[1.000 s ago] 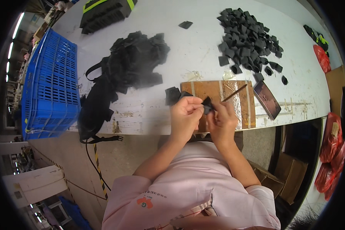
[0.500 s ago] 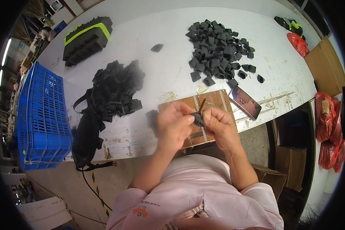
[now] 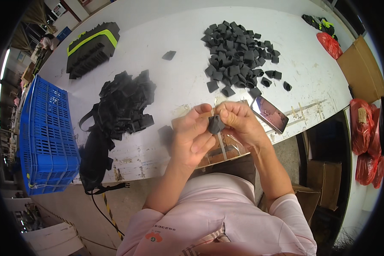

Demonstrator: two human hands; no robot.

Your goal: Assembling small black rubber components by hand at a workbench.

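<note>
White table [image 3: 179, 30]; pile of pieces [image 3: 237, 57] far, right of centre. Brown board [image 3: 213, 158] at near edge. Right hand [image 3: 242, 123]: pinching the piece, thumb to fingers. Left hand [image 3: 193, 135]: half-curled beside it; cannot tell grip. Small piece [image 3: 216, 125], over board: dark grey, matte, folded, pointed corners.
</note>
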